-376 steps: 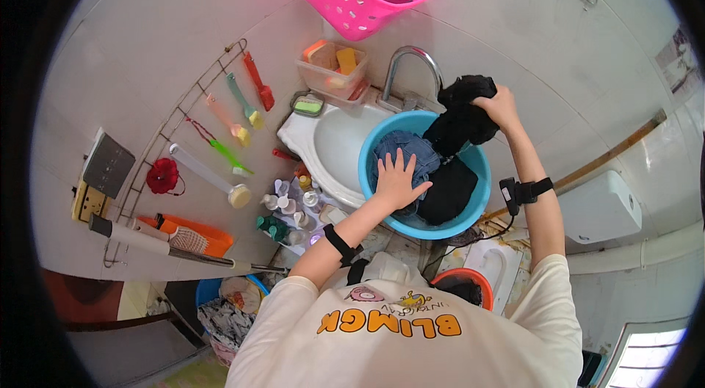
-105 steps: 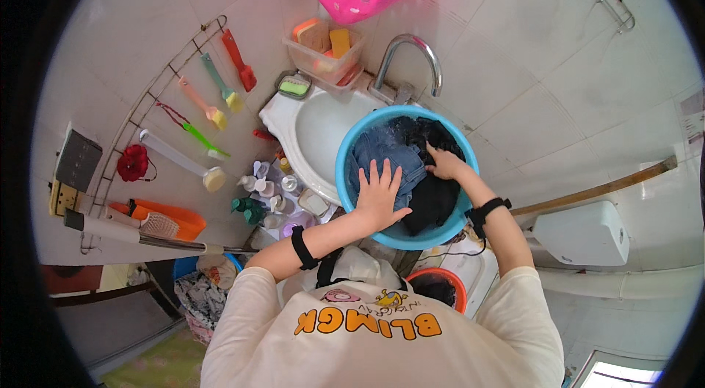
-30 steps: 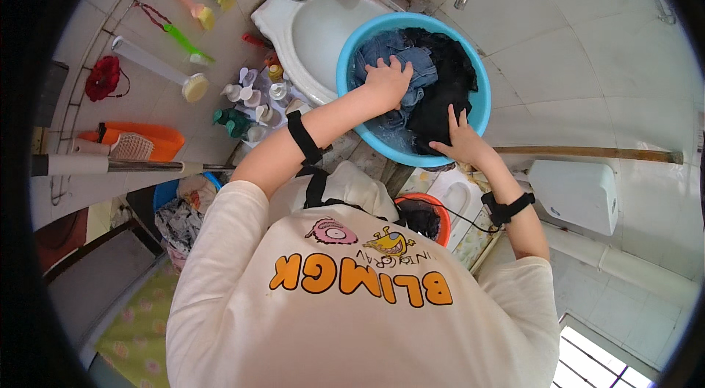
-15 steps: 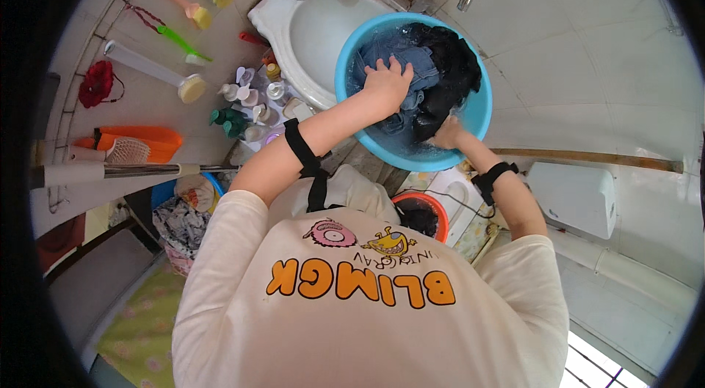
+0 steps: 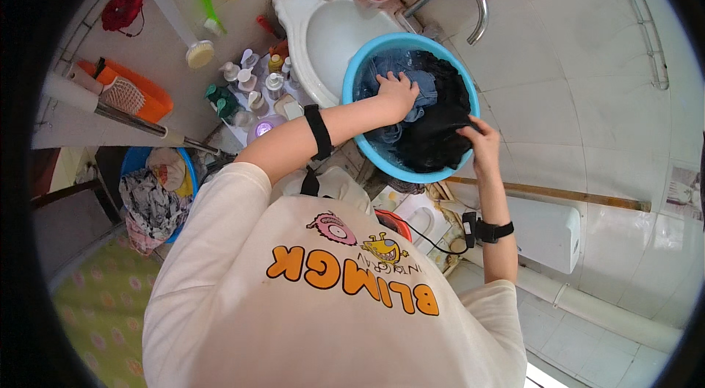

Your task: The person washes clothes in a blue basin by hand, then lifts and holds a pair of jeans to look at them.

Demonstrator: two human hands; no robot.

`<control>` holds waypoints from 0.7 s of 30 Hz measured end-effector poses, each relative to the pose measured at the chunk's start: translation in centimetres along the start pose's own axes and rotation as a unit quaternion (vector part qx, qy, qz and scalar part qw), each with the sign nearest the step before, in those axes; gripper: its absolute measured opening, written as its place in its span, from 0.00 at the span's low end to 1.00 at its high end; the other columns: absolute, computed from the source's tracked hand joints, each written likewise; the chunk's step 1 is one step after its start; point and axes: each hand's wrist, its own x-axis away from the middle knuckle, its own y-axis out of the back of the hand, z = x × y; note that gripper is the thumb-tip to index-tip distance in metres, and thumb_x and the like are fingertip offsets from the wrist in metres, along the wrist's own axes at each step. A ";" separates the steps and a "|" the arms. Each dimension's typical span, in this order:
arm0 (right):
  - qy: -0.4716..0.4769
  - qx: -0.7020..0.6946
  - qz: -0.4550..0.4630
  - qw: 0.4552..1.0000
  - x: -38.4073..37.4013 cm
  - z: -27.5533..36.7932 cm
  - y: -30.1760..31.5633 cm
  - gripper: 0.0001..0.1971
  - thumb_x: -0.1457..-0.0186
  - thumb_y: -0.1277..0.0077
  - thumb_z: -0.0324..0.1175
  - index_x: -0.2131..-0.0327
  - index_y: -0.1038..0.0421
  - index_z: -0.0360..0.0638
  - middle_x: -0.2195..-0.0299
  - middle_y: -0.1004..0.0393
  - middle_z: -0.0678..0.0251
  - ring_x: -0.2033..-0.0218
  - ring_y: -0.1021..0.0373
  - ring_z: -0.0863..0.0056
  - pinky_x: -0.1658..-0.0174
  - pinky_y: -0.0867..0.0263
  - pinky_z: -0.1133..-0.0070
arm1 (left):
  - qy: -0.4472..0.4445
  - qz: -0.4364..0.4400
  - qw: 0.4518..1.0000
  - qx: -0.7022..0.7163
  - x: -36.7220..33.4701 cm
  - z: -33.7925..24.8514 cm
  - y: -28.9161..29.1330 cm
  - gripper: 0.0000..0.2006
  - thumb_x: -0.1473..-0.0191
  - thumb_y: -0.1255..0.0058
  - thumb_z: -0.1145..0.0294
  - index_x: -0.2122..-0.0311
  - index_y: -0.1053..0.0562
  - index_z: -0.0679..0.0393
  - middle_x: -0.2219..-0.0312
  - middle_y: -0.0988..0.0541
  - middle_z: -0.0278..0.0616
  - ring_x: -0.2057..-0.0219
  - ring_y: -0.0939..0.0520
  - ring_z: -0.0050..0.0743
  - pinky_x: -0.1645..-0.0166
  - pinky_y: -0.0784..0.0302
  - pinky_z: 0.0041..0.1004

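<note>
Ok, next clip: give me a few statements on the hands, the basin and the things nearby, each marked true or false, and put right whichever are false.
1. The right hand holds black cloth. True.
2. The left hand grips the sink's edge. False: it is on the blue denim inside the basin.
3. The basin hides part of the white sink in this view. True.
4. Water is pouring from the tap. False: no stream shows below its spout.
5. Pump bottles stand to the left of the basin. True.
6. The long-handled white brush lies in the sink. False: it hangs at the wall on the left.
</note>
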 end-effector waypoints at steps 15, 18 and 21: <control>0.191 0.398 -0.064 0.895 -0.3 -7.5 2.7 0.20 0.53 0.45 0.40 0.60 0.28 0.35 0.61 0.29 0.48 0.62 0.31 0.60 0.59 0.36 0.71 | -0.008 0.017 0.999 -0.035 -0.3 -0.7 0.2 0.47 0.65 0.35 0.61 0.40 0.49 0.56 0.44 0.46 0.61 0.45 0.39 0.65 0.49 0.37 0.55; 0.236 0.468 0.052 0.850 1.6 -5.5 -0.9 0.29 0.52 0.48 0.48 0.61 0.32 0.24 0.64 0.31 0.40 0.62 0.33 0.51 0.55 0.38 0.67 | 0.016 -0.002 0.999 -0.051 -0.3 -0.5 -0.3 0.47 0.65 0.36 0.61 0.40 0.50 0.56 0.44 0.46 0.61 0.44 0.41 0.65 0.49 0.37 0.55; 0.205 0.520 0.135 0.818 0.6 -4.4 -2.1 0.29 0.54 0.48 0.52 0.69 0.28 0.25 0.71 0.28 0.42 0.66 0.31 0.50 0.55 0.38 0.65 | 0.020 0.009 0.998 -0.054 -0.5 -0.7 -0.1 0.46 0.65 0.36 0.61 0.40 0.49 0.56 0.44 0.46 0.61 0.45 0.41 0.65 0.49 0.37 0.55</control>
